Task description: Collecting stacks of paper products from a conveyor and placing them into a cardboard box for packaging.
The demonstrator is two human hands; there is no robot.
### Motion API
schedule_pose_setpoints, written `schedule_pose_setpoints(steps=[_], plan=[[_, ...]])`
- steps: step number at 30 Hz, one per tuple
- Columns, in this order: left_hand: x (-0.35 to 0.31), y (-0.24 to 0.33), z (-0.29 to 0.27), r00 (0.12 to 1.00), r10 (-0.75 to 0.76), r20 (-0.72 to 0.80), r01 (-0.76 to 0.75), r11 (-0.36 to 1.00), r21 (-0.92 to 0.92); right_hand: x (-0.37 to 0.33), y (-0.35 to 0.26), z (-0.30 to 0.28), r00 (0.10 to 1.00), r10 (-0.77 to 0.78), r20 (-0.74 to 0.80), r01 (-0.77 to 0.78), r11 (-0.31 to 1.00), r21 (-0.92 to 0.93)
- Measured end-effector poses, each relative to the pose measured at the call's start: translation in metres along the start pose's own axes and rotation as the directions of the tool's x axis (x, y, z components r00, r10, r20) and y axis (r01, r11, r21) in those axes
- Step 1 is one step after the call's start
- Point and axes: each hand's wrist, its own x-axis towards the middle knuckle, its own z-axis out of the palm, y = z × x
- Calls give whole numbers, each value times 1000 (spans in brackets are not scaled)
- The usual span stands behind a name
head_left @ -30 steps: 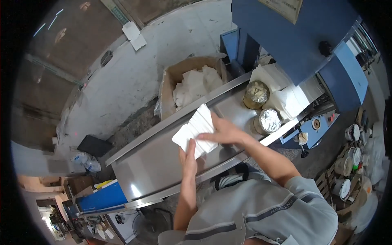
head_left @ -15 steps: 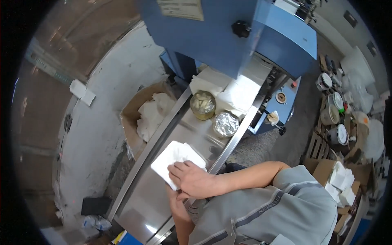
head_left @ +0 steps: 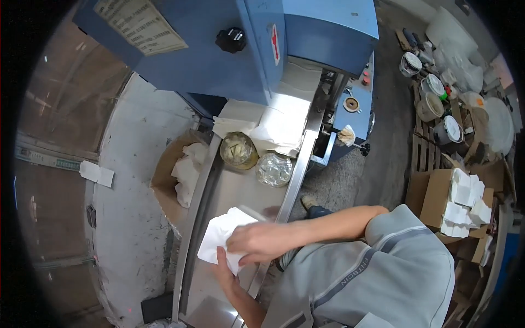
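A stack of white paper sheets (head_left: 219, 235), squarish and uneven at its edges, is held above the metal trough. My left hand (head_left: 225, 269) grips it from underneath, with the thumb up along its near edge and the other fingers hidden by the paper. Across the top of the stack lies my right hand (head_left: 257, 241), its fingers bent down on the paper and slightly blurred. Beyond the hands, a round glass container with a yellowish tint (head_left: 238, 150) and a foil-like silvery round container (head_left: 274, 169) rest in the steel trough (head_left: 229, 191).
More white paper (head_left: 284, 117) lies at the trough's far end, beneath a blue machine (head_left: 219, 71) with a black knob. A cardboard box (head_left: 167, 172) of white paper stands left of the trough. At right are buckets (head_left: 430, 106) on a pallet and another paper-filled box (head_left: 432, 199).
The view has turned, so the machine and trough appear further left. My left thumb now shows at the paper's near edge, and my right hand has shifted over the stack.
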Motion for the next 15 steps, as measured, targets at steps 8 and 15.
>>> schedule_pose_setpoints(steps=[8,15], plan=[[-14,20,7,993,76,-85,-67,992,102,-71,25,-93,854,313,-416,-448,849,-281],[-6,6,-5,998,-36,-41,37,999,28,-75,27,-95,800,320,-508,-514,802,-304]])
